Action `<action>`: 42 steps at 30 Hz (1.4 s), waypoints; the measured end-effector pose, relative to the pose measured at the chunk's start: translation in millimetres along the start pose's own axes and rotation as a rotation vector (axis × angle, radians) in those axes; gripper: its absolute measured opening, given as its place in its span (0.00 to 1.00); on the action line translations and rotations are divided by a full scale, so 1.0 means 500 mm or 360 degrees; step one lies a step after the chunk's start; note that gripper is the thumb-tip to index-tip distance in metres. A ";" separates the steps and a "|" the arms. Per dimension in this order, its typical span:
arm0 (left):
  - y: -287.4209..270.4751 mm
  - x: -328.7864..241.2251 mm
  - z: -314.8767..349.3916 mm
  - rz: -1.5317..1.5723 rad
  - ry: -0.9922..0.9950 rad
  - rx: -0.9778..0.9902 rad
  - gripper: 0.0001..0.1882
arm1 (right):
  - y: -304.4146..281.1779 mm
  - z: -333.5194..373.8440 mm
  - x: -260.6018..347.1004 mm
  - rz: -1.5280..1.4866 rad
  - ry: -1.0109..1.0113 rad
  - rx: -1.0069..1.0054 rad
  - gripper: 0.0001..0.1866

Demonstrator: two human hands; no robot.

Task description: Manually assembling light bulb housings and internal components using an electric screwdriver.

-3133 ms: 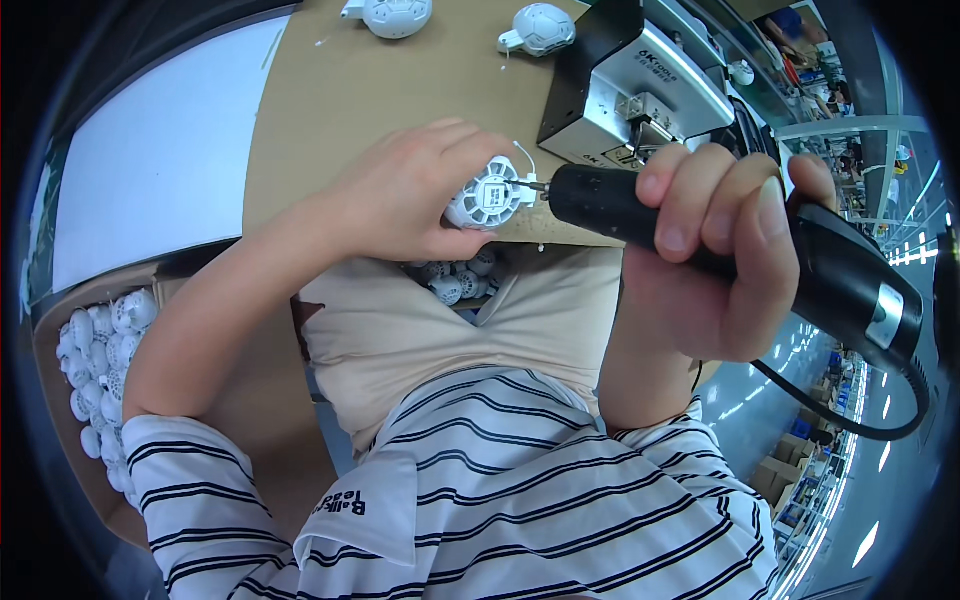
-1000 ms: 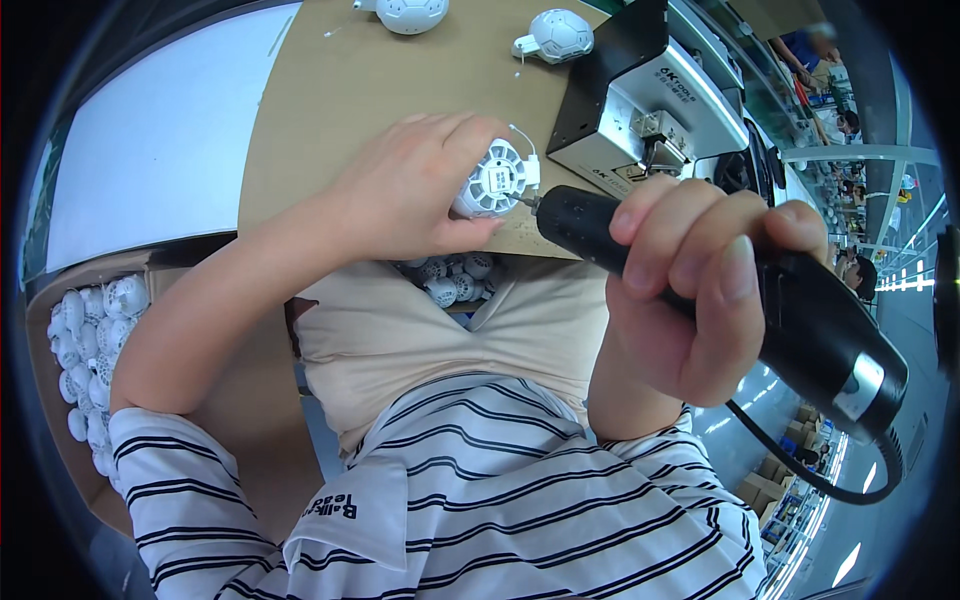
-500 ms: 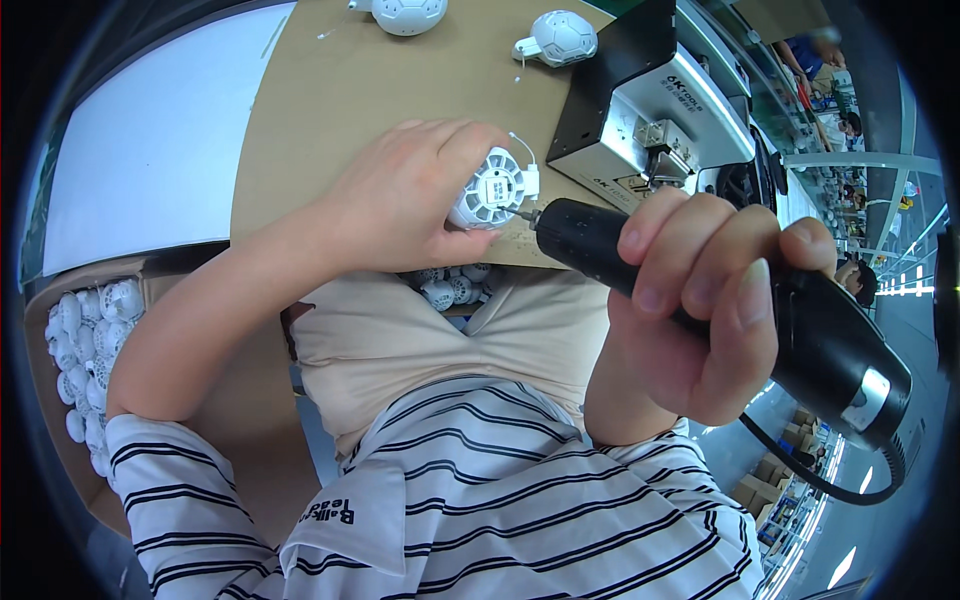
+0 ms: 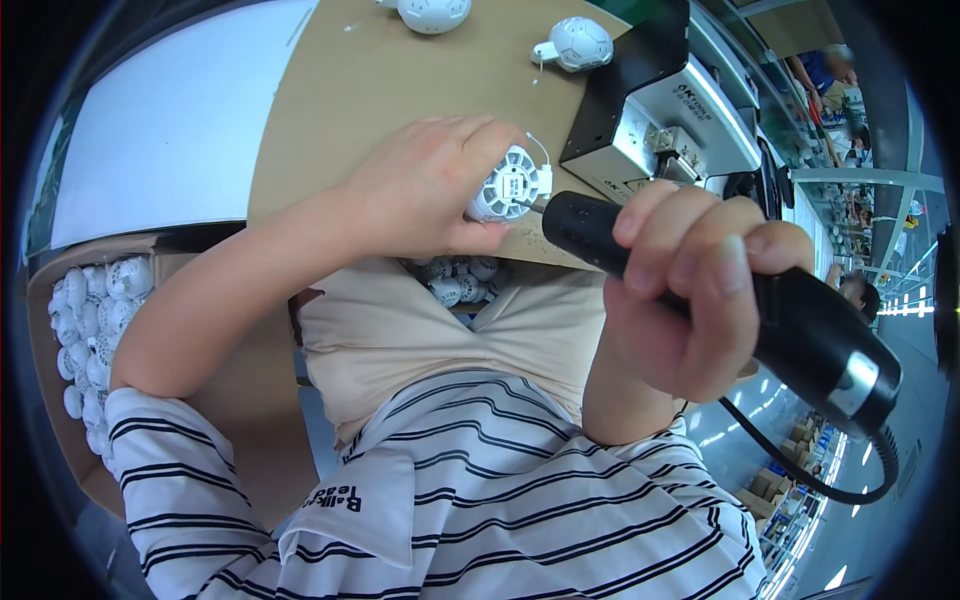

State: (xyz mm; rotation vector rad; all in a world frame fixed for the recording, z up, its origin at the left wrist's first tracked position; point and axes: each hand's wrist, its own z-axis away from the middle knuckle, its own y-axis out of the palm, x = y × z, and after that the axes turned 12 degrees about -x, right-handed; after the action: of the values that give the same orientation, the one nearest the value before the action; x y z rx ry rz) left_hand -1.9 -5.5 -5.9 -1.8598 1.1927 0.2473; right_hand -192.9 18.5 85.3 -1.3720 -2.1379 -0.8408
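Note:
My left hand (image 4: 430, 190) is closed round a small white ball-shaped device (image 4: 513, 184) near the table's front edge. The device's ribbed round face is turned toward me, and a thin white strap loops from a tab on its right side. In my right hand (image 4: 695, 285) is a black electric screwdriver (image 4: 830, 340), gripped with the fingers wrapped round its body. Its thin bit points left and meets the lower right of the device's face. I cannot make out a screw at the tip. A black cable (image 4: 800, 484) trails from the screwdriver's rear.
Two more white ball-shaped devices (image 4: 580, 44) (image 4: 433, 12) lie farther back on the brown tabletop (image 4: 340, 100). A black-and-silver screw feeder (image 4: 660, 115) stands at the right. A cardboard box (image 4: 230, 350) at the left holds several white devices; others (image 4: 460, 280) lie below the table edge. People are far right.
The whole scene has shifted slightly to the right in view. The screwdriver has moved a little left relative to it, its bit still at the device's face. Both hands keep their holds.

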 end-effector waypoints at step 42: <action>0.495 0.147 0.317 0.1296 -0.2920 0.0583 0.23 | -0.478 0.022 -0.062 -0.1143 0.0871 -0.1371 0.07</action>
State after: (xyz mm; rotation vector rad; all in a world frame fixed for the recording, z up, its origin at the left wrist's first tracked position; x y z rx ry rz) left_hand -120.1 32.7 -282.2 -0.1898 0.4090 1.5795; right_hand -400.3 -69.0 -1.6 -0.4726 -1.8403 -2.2908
